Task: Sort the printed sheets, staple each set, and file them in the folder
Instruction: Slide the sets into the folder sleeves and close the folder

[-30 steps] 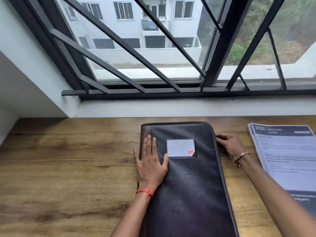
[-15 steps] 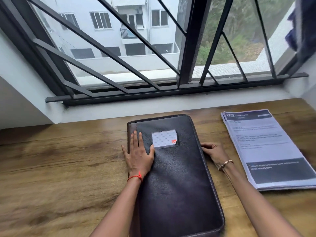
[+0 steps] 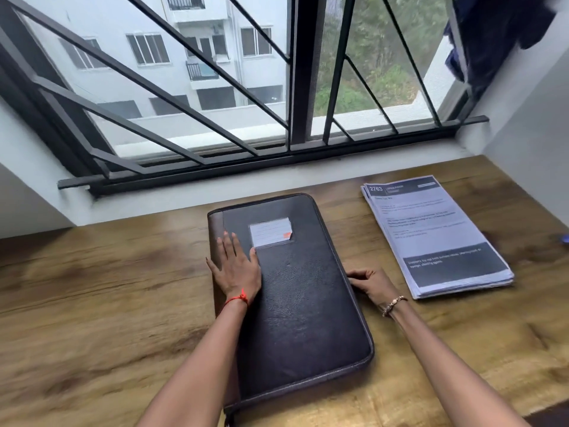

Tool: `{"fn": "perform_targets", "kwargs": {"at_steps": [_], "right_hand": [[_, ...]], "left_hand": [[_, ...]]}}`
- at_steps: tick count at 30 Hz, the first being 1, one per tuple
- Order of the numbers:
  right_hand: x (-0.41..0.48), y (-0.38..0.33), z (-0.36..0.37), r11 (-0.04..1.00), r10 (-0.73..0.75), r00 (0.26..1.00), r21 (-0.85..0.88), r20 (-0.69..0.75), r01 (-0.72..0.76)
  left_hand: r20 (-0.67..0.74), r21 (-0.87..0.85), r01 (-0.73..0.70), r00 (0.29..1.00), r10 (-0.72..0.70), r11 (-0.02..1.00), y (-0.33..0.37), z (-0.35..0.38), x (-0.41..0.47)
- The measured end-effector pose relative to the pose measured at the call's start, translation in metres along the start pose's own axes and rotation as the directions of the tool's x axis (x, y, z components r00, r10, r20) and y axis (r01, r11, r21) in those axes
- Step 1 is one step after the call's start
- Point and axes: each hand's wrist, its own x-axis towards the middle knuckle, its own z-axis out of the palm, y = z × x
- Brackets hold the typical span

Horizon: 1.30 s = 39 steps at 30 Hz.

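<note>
A closed black zip folder [image 3: 304, 309] with a white label pocket lies lengthwise on the wooden table [image 3: 92, 303]. My left hand [image 3: 235, 266] lies flat on its upper left part, fingers straight, beside the brown spine. My right hand [image 3: 369, 283] sits at the folder's right edge with fingers curled in against the zip; what it pinches is hidden under the fingers. A stack of printed sheets [image 3: 431, 229], headed 2763 and with a dark band at the bottom, lies to the right of the folder, apart from both hands.
A barred window and a white sill [image 3: 277, 177] run along the table's far edge. White walls close in both ends. A small blue thing [image 3: 565, 240] shows at the right border. Dark cloth [image 3: 492, 32] hangs at the top right.
My right hand has slid toward me along the folder's right edge. The left hand stays flat on the cover. My view has swung right and back, bringing the whole sheet stack in.
</note>
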Motion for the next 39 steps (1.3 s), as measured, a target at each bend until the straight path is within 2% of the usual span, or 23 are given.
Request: {"fn": "perform_targets", "kwargs": {"at_steps": [7, 15, 21, 26, 29, 34, 36, 39], "right_hand": [[-0.025, 0.023, -0.005, 1.000, 0.012, 1.000, 0.022, -0.006, -0.012], [-0.058, 0.041, -0.011, 0.993, -0.096, 0.995, -0.068, -0.004, 0.096], [-0.082, 0.057, -0.005, 0.992, -0.114, 0.985, -0.068, -0.132, 0.105], [-0.103, 0.069, 0.005, 0.995, -0.100, 0.963, -0.028, -0.250, 0.096], [-0.118, 0.076, 0.019, 0.996, -0.083, 0.922, -0.010, -0.379, 0.086], [-0.134, 0.077, 0.048, 0.986, 0.007, 0.795, 0.137, -0.607, 0.096], [-0.138, 0.075, 0.059, 0.972, 0.068, 0.754, 0.215, -0.654, 0.099], [-0.142, 0.076, 0.072, 0.945, 0.138, 0.738, 0.310, -0.660, 0.100]], "left_hand": [[0.026, -0.037, -0.026, 0.999, 0.027, 0.999, -0.010, 0.000, -0.036], [0.040, -0.044, -0.057, 0.997, 0.059, 0.997, -0.029, -0.002, -0.091], [0.008, -0.046, -0.120, 0.993, 0.120, 0.992, -0.040, 0.003, -0.139], [-0.011, -0.018, -0.241, 0.971, 0.241, 0.970, -0.052, 0.008, -0.169], [-0.002, -0.030, -0.289, 0.957, 0.290, 0.957, -0.059, 0.011, -0.173], [0.020, -0.025, -0.304, 0.952, 0.305, 0.952, -0.061, 0.010, -0.175], [0.029, -0.018, -0.311, 0.950, 0.312, 0.950, -0.062, 0.010, -0.174], [0.043, -0.014, -0.329, 0.943, 0.330, 0.944, -0.064, 0.009, -0.174]]}}
